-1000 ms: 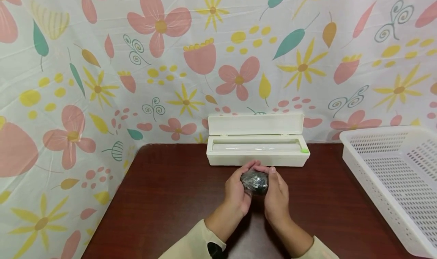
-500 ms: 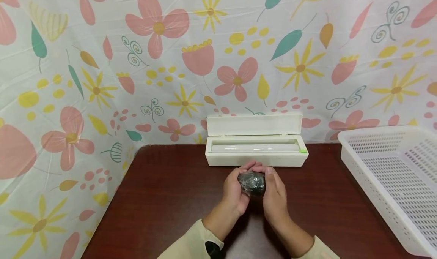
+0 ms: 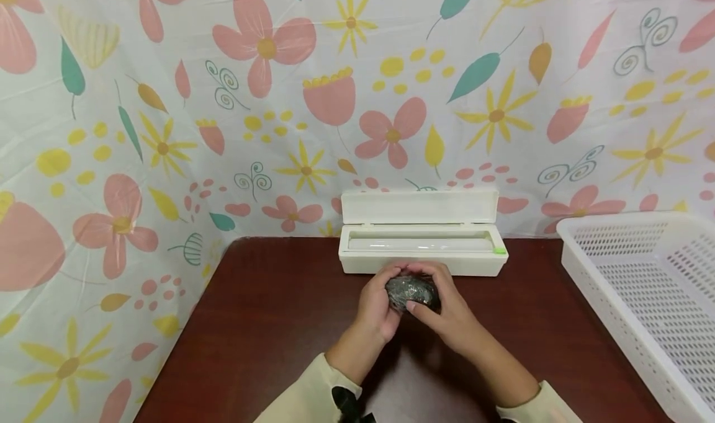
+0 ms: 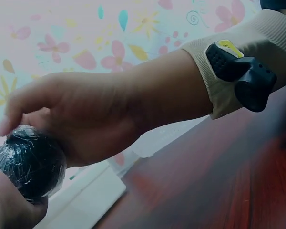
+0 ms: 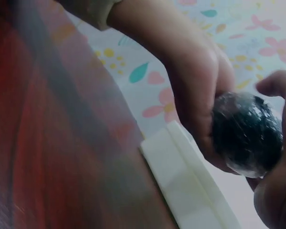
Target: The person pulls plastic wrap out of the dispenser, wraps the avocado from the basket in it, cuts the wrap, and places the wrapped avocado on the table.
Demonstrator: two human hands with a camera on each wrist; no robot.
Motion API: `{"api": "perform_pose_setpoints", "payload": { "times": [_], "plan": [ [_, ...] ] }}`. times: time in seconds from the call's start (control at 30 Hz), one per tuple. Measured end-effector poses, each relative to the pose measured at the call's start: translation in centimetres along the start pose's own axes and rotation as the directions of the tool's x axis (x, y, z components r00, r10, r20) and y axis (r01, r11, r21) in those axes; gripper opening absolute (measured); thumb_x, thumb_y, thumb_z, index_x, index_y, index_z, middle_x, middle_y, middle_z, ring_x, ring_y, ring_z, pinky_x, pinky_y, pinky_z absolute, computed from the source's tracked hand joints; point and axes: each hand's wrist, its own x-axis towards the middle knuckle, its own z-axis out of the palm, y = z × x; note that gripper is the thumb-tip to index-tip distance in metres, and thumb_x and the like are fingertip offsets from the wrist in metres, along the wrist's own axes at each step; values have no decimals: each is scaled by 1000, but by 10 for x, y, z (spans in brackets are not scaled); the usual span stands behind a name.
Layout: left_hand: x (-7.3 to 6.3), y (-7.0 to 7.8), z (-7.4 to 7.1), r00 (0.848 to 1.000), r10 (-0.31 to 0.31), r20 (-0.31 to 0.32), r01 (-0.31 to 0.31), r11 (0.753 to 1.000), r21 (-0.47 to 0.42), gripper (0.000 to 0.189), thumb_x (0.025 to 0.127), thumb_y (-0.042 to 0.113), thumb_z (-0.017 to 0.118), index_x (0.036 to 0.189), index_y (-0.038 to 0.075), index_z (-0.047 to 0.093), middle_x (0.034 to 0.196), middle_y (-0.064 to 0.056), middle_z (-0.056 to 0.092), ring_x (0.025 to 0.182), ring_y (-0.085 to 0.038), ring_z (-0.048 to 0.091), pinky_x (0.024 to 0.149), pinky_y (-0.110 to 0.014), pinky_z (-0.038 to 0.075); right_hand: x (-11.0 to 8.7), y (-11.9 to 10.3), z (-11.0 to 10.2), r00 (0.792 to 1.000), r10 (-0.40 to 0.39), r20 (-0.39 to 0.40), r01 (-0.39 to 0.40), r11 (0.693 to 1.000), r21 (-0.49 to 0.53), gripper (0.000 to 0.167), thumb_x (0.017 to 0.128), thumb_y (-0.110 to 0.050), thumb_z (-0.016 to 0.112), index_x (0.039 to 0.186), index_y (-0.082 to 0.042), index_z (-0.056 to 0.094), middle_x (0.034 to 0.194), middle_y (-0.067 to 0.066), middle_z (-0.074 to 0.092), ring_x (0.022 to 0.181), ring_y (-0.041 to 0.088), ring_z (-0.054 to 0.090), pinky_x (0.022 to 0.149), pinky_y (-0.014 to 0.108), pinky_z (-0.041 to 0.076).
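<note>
A dark, rounded object (image 3: 406,291) tightly wrapped in clear plastic film is held between both hands above the table; the film hides what kind of thing it is. My left hand (image 3: 373,305) cups it from the left, fingers bent around its far side. From the right, my right hand (image 3: 455,314) grips it, the thumb lying across the near face. In the left wrist view, the film on the wrapped object (image 4: 31,164) looks wrinkled and shiny. The right wrist view shows the same wrapped object (image 5: 248,133) between the two palms.
Just beyond the hands stands a white cling film box (image 3: 419,264), lid raised, with a roll (image 3: 419,244) inside and a green piece at its right end. A white perforated basket (image 3: 620,311) sits at the right on the dark red-brown table (image 3: 268,324). Floral sheeting (image 3: 335,144) hangs behind.
My right hand has shifted its hold: the fingers now reach over the far side and the thumb has come onto the near face. The wrapped object has moved slightly left.
</note>
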Motion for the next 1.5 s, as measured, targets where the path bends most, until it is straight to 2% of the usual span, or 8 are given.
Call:
{"api": "perform_pose_setpoints", "payload": {
  "times": [0.4,0.63,0.7,0.8,0.93,1.03,1.2,1.5],
  "plan": [
    [8,2,-11,999,-33,-17,33,999,5,28,102,15,44,109,2,67,108,-6,75,102,-18,69,94,-32,55,3,7,-23,989,-37,141,61,984,-169,70,82,-20,86,142,-20,50,142,-1,46,129,10,44,107,7,29],
    [18,5,-22,1000,-6,-26,13,969,245,36,102,23,51,123,-3,64,116,-12,75,100,-14,70,84,-25,55,4,11,-26,988,48,144,-16,977,-213,68,84,-22,84,144,-18,52,139,-3,50,126,8,47,104,10,34],
    [20,10,-25,1000,25,0,-23,928,373,34,101,24,55,121,-1,65,120,-14,73,102,-14,68,85,-25,53,4,11,-27,986,86,144,-51,971,-233,67,86,-24,82,145,-18,52,138,-3,51,125,7,47,104,14,38],
    [21,22,-30,998,27,50,-51,809,586,33,98,25,61,121,3,66,121,-14,70,103,-16,65,85,-28,52,4,13,-27,980,131,150,-91,965,-247,65,87,-25,81,145,-19,51,137,-2,51,124,9,49,104,23,45],
    [21,37,-37,991,-84,100,-24,637,770,33,96,29,66,119,6,65,118,-8,65,104,-18,62,86,-39,55,3,19,-27,973,169,158,-126,959,-254,63,89,-26,79,145,-18,52,136,0,52,122,12,51,103,31,49],
    [22,42,-40,975,-173,136,-12,575,818,31,96,28,66,116,5,65,117,-9,65,102,-18,63,89,-47,57,2,25,-26,970,182,159,-139,958,-251,62,89,-27,78,144,-15,52,135,4,53,120,15,52,101,31,50],
    [22,44,-42,957,-241,163,-4,549,836,32,97,28,66,117,3,65,115,-11,66,91,-18,67,88,-49,58,1,32,-24,963,213,163,-169,955,-245,62,89,-29,78,144,-13,53,133,5,55,118,17,54,99,31,49],
    [21,40,-46,958,-249,142,-3,489,873,36,93,28,72,119,4,65,115,-11,65,90,-20,68,84,-43,60,0,39,-23,947,271,173,-222,941,-255,60,91,-32,75,144,-13,52,136,9,58,120,25,57,99,44,48]
  ]
}}
